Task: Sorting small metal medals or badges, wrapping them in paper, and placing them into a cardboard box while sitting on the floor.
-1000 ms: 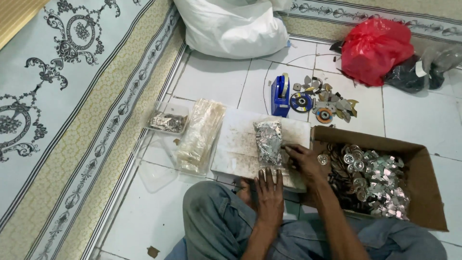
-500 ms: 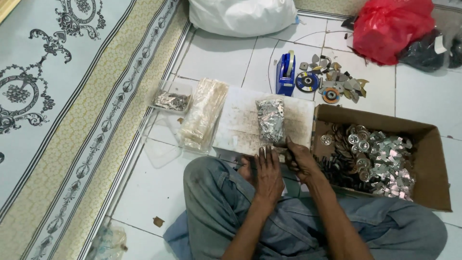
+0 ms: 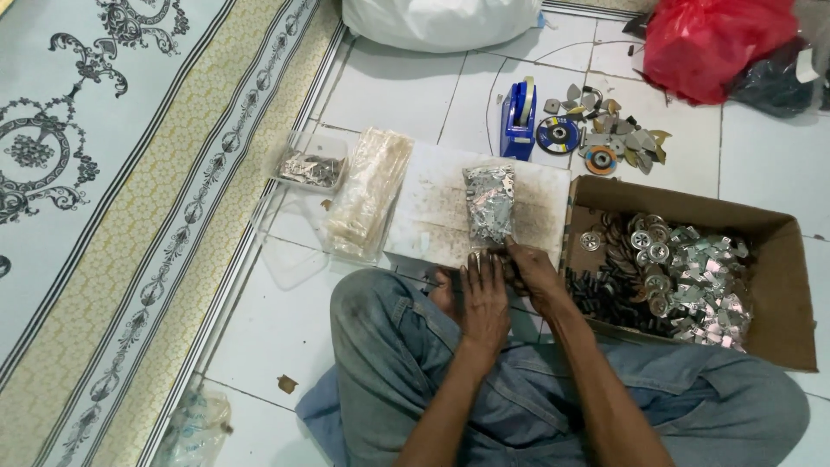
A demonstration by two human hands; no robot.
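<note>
White board [image 3: 432, 203] under both hands' [image 3: 506, 281] packet [image 3: 489, 204]

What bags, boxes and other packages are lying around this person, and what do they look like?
Small clear bag of silvery metal pieces: on the white board, at both hands' fingers.
Cardboard box: right, brown, open, holding metal parts.
Stack of clear bags: left of the board.
Red bag: top right.
White sack: top centre.

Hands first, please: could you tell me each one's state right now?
Left hand: fingers on the bag bottom edge.
Right hand: pinching the bag's bottom edge.
</note>
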